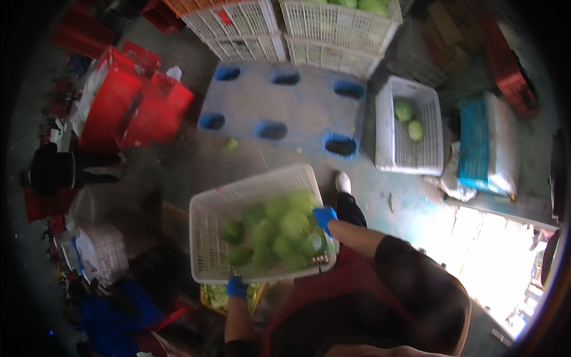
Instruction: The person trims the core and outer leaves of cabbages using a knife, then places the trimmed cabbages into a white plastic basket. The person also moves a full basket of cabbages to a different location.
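Note:
A white slatted plastic crate (207, 241) fills the space before me, tilted in the view. Inside are several round green vegetables (294, 224), likely cabbages, blurred and heaped toward its right end. My left hand (236, 287), in a blue glove, grips the near side of the rim. On the crate's right end, my right hand (324, 219), gloved the same way, holds the edge. The fingers of both hands are partly hidden by the crate wall. Below the crate, a yellow container (207, 303) shows pale green leaves.
A blue plastic pallet (308, 105) with oval holes lies ahead, white crates (334, 31) stacked at its far side. Right of it stands a white crate (408, 165) holding two round green vegetables. Red bins (156, 111) are at left. A person (51, 172) in dark clothing is farther left.

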Demonstrator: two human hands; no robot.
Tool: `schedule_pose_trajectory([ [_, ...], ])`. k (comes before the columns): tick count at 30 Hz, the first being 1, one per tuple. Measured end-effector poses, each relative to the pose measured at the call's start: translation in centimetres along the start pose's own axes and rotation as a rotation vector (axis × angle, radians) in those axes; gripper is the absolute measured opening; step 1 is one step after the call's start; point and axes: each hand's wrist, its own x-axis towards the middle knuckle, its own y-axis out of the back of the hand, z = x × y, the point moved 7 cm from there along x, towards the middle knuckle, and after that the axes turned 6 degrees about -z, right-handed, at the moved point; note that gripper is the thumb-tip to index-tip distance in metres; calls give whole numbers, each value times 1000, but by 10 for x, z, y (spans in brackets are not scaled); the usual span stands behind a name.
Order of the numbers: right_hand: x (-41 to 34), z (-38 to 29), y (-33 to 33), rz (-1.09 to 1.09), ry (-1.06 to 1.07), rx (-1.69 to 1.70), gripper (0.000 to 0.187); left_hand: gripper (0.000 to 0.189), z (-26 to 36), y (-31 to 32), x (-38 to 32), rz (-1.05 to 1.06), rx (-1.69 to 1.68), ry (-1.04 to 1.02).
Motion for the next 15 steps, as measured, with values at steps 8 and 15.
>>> schedule_pose_trajectory([
  [8, 39, -148, 118, 106, 56, 310, 18, 9, 111, -172, 30, -55, -15, 66],
  [15, 60, -282, 163, 249, 198, 551, 13, 9, 286, -353, 91, -334, 415, -651],
])
